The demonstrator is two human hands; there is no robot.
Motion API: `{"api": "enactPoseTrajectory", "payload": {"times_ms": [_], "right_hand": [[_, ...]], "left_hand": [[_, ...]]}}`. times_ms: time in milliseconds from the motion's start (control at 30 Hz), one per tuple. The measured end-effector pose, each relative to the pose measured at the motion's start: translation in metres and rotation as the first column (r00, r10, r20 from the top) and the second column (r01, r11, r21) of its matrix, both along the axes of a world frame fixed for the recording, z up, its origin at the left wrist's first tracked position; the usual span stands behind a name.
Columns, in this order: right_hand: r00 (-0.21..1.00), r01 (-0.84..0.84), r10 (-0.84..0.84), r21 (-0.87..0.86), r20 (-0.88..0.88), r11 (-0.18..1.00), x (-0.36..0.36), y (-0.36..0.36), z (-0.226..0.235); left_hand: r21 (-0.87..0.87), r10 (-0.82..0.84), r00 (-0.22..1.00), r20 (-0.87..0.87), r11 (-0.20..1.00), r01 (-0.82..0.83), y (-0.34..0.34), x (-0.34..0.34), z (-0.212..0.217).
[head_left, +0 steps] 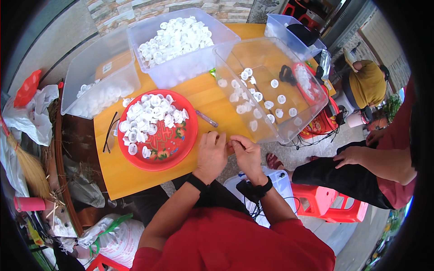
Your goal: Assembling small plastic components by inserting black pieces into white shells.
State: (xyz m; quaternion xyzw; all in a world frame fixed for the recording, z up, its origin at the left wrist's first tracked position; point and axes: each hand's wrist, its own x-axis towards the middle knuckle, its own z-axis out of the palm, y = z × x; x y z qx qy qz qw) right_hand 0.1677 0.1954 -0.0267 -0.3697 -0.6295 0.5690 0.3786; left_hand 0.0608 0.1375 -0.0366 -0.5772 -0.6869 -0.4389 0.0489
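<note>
My left hand (211, 157) and my right hand (247, 157) meet at the near edge of the wooden table, fingertips almost touching. Both are closed in a pinch, and whatever is between the fingers is too small or hidden to make out. Left of them a round red tray (181, 151) with a printed pattern holds a heap of small white plastic caps (151, 113). A pen-like stick (207, 119) lies between the tray and my hands. On the right, a see-through bin (271, 131) has several similar white pieces scattered over its bottom.
A tub (162, 74) full of white pieces and a partly filled bin (74, 101) stand behind the tray. Glasses (110, 133) lie at the table's left. A person in dark trousers (348, 174) is close on my right, beside red stools (316, 198). Another person (368, 83) sits farther back.
</note>
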Motion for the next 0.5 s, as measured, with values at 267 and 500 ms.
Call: {"api": "enactPoseTrajectory", "payload": {"times_ms": [267,500], "right_hand": [[0.999,-0.029,0.027,-0.124,-0.02,0.992,0.004,0.006,0.001],[0.993,-0.109,0.116,-0.181,0.025,0.977,-0.005,0.0,0.007]], "left_hand": [[0.079,-0.118,0.963,0.242,0.992,0.102,-0.035,-0.001,0.004],[0.173,-0.191,0.145,0.971,0.976,0.129,-0.082,-0.014,-0.001]]}}
